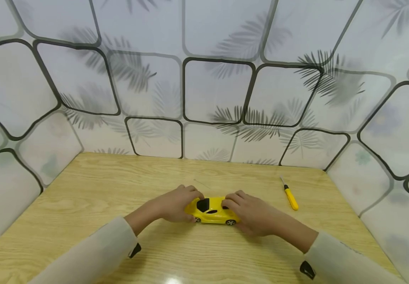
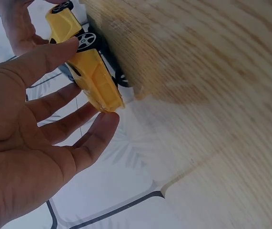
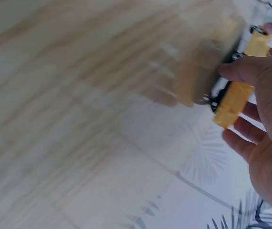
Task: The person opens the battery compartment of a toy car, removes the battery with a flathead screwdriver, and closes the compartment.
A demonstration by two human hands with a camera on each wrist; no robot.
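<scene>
A yellow toy car (image 1: 214,211) with black windows and silver-spoked wheels is held between both hands, side-on in the head view. My left hand (image 1: 179,203) grips its left end; in the left wrist view the thumb (image 2: 62,51) lies by a wheel and the fingers curve round the far side and end. At the car's right end, my right hand (image 1: 253,213) holds on, its thumb (image 3: 238,69) against the lower side near a wheel. Palms and fingers cover both ends of the car in the head view.
On the right of the wooden table (image 1: 119,181) lies a screwdriver (image 1: 291,198) with a yellow and black handle, its tip pointing away. Patterned wall covering (image 1: 218,90) rises along the table's back and both sides.
</scene>
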